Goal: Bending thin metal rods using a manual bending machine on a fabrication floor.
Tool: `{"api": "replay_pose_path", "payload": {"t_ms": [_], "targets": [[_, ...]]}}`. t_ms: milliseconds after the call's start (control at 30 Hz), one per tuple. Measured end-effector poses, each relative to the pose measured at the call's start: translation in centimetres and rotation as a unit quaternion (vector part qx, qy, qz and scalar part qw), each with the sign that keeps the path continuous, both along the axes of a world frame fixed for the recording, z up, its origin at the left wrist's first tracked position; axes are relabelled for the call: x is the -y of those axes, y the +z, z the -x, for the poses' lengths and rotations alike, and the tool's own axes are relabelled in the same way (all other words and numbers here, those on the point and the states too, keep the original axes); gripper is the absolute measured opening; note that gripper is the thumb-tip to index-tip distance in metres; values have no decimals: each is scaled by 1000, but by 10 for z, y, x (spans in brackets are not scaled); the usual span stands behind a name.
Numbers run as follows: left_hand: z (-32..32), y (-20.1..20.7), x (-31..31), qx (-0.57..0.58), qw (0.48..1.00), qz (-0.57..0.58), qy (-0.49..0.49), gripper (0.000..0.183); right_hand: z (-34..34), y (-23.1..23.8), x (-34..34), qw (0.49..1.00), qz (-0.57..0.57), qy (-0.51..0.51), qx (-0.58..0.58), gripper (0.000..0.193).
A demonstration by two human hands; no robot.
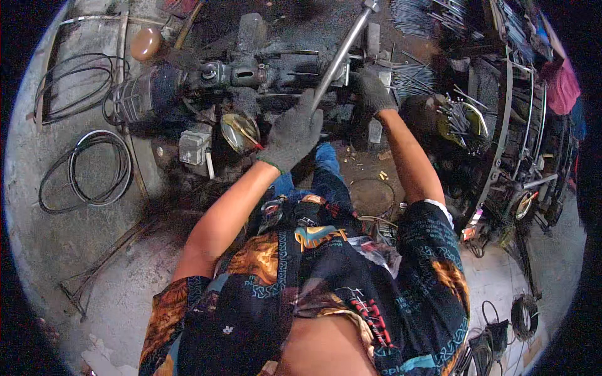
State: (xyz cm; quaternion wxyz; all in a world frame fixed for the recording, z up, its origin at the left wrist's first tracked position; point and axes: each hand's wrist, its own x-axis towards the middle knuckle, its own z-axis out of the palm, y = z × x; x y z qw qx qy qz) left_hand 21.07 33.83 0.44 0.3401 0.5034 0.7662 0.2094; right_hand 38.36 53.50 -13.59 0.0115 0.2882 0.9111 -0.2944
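Gripping the lower end of a long steel lever bar (342,53), the left hand (291,133) wears a grey knit glove, its fingers (308,108) wrapped around the bar where it comes down toward the machine. The bar slants up and to the right, away from the person, ending in a thicker head near the top edge of the view. The right hand (374,91), also gloved in grey, rests on the dark, greasy machine (251,78) just right of the bar; its fingers curl down over a metal part there, though what exactly they clasp cannot be told. The machine lies crosswise in front of the person, with a cylindrical motor (141,94) at its left end and a jointed shaft running toward the middle. A round brown knob (146,42) sits above the motor. Black cable coils (94,169) lie on the concrete floor (75,238) to the left. Bundles of thin metal rods (461,116) lie to the right of the right hand, and more rods are stacked along the top right.
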Motion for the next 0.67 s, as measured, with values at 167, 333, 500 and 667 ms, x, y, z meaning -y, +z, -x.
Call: {"api": "replay_pose_path", "payload": {"t_ms": [167,333,500,667], "targets": [[-19,-5,2,-2,1000,-10,20,62,-11,-21,-6,985,-92,-31,-144,30],[-33,-3,7,65,998,16,-1,70,-30,-42,-9,995,-23,-97,8,20],[-43,-12,4,78,997,19,12,75,-24,-61,-12,997,-34,-59,-36,20],[-46,-18,6,72,997,-35,16,80,-23,-56,-14,999,-26,-33,-14,22]]}}
